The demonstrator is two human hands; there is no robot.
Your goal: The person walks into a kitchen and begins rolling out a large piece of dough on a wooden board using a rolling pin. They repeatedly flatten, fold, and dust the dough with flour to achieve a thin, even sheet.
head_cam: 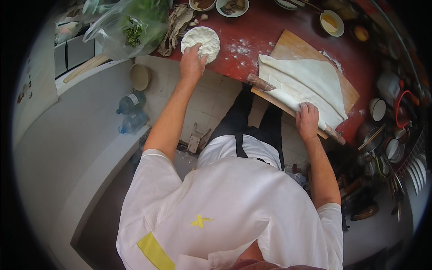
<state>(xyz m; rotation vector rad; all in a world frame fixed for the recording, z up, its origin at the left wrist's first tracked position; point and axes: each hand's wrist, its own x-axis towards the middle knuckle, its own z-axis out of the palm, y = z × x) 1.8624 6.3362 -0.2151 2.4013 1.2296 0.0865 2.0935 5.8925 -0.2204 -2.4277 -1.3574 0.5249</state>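
Observation:
My left hand (193, 64) reaches into a white bowl of flour (210, 43) at the table edge. Its thumb and fingers are apart, with flour showing between them. A large thin sheet of dough (303, 74) lies over a wooden board (287, 44), its near edge wrapped around a wooden rolling pin (259, 82). Both ends of the pin stick out of the dough. My right hand (307, 119) curls over the wrapped pin, toward its right end. The dough hides the middle of the pin.
Loose flour (241, 49) dusts the red table (236, 20). A plastic bag of greens (135, 30) stands left of the flour. Small bowls, including one with yellow liquid (331, 23), sit along the far side. Pans and utensils (374, 138) crowd the right. Plastic bottles (131, 103) lie low left.

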